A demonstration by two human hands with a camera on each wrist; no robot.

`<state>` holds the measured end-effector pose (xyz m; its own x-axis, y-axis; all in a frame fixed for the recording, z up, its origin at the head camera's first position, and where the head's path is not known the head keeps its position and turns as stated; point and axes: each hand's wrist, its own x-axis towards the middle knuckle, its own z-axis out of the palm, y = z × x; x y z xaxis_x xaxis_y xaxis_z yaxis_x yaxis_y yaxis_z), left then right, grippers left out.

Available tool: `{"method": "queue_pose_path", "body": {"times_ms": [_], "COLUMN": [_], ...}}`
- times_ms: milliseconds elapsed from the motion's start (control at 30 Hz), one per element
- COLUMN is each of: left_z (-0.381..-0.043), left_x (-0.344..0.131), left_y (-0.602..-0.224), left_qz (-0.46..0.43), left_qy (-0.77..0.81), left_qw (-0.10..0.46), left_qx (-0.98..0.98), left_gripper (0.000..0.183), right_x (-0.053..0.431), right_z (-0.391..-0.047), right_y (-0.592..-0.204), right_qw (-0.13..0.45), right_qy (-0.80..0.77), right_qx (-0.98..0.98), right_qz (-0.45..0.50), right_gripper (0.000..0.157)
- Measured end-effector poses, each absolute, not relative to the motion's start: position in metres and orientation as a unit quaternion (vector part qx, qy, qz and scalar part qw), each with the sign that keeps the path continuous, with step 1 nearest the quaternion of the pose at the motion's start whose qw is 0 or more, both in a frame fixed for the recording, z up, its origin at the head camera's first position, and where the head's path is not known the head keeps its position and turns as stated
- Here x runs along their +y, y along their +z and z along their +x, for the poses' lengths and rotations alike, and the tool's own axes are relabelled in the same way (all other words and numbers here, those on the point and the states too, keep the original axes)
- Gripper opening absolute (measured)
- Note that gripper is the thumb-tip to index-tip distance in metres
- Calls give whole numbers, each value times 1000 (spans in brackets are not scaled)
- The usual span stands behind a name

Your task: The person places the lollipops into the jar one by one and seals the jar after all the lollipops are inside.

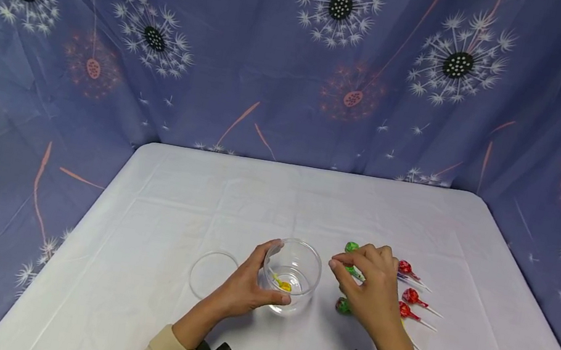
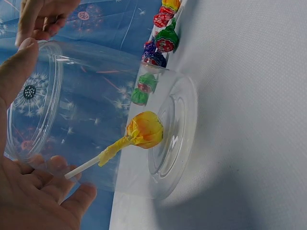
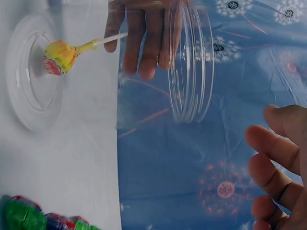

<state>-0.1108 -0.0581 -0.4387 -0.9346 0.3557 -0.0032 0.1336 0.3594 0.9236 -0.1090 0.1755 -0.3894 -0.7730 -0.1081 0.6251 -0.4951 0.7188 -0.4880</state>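
My left hand (image 1: 239,296) grips a clear plastic jar (image 1: 308,280) around its side, thumb near the front and fingers on the far left. Inside the jar lies one yellow-wrapped lollipop (image 2: 145,130), its white stick slanting up toward the jar's mouth. My right hand (image 1: 375,289) hovers just right of the jar's rim, over the lollipops on the table. Its fingers (image 3: 268,143) are loosely bent, with nothing between them and the thumb. Below and around this hand are green lollipops (image 1: 352,247) and red lollipops (image 1: 412,296), partly hidden by it.
A clear round lid or ring (image 1: 192,272) lies on the white-covered table (image 1: 167,211) left of the jar, partly behind my left hand. The red lollipops' sticks point right. A blue dandelion-patterned curtain (image 1: 248,69) stands behind the table and along its sides.
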Motion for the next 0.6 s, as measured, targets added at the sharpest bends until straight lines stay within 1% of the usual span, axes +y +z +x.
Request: {"method": "queue_pose_path", "body": {"times_ms": [333, 600], "left_z": [-111, -111], "left_x": [-59, -59], "left_y": [-437, -438], "left_qz": [157, 163], "left_qy": [542, 543], "left_qw": [99, 96], "left_qx": [820, 819], "left_gripper": [97, 97], "right_x": [194, 212], "right_z": [-98, -92], "right_y": [-409, -420], "right_qw": [285, 283], "right_qy": [337, 337], "right_qx": [-889, -894], "right_qz": [121, 87], "right_gripper": [15, 13]}}
